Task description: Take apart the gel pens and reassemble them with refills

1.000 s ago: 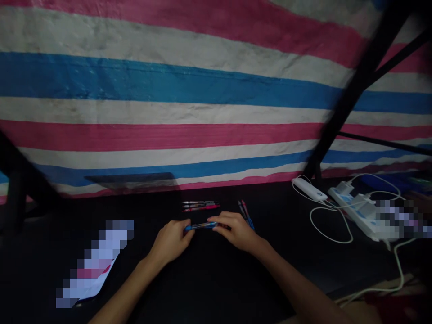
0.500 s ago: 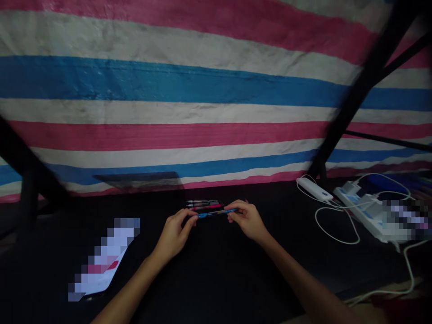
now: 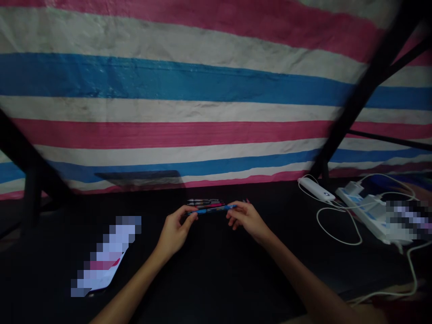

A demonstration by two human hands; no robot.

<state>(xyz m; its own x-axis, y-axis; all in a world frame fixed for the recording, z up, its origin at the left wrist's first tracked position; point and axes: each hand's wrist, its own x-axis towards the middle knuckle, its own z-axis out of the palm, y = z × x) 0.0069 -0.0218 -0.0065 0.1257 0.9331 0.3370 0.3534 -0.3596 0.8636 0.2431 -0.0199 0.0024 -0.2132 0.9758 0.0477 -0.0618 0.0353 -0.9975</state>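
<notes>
A blue pen (image 3: 212, 210) is held level between my two hands, just above the dark table top. My left hand (image 3: 177, 227) pinches its left end between thumb and fingers. At the other end, the fingertips of my right hand (image 3: 248, 219) close on the pen's tip, with the lower fingers curled loosely below. Right behind the blue pen lie several dark pens (image 3: 204, 201) side by side and a red pen (image 3: 215, 205), partly hidden by the blue one and my left fingers.
On the left lies a lit phone (image 3: 106, 261), its screen blurred out. To the right are a white power bank (image 3: 317, 189), a power strip (image 3: 362, 216) with plugs, and looping white cables (image 3: 339, 244). Dark slanted frame bars (image 3: 357, 103) stand before the striped sheet (image 3: 202, 135).
The blue pen has shifted slightly left and up, and more of its body shows between my hands. The fingers of my right hand have loosened a little.
</notes>
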